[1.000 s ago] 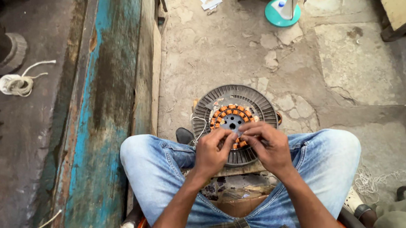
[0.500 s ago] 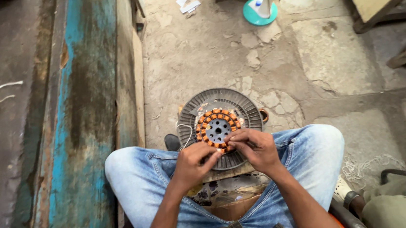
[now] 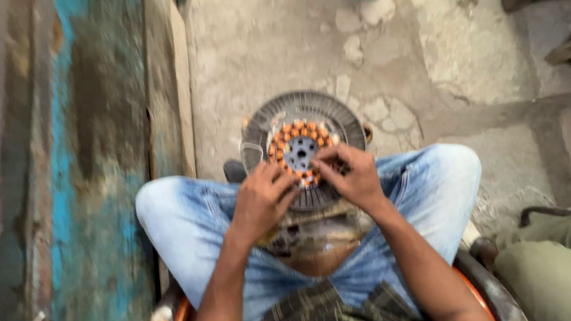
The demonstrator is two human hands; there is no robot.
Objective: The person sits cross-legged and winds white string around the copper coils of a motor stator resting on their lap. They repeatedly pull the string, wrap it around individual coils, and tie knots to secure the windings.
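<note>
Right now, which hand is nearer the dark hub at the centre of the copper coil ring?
Right. The right hand has fingertips on the coil ring beside the hub; the left hand sits lower-left at the ring's edge.

We're seeing a round dark stator (image 3: 304, 150) lying flat at frame centre, between the knees. Orange-copper coils are ringing its grey hub; thin dark laminations are fanning out to the rim. Lower edge is sitting hidden under fingers.
</note>
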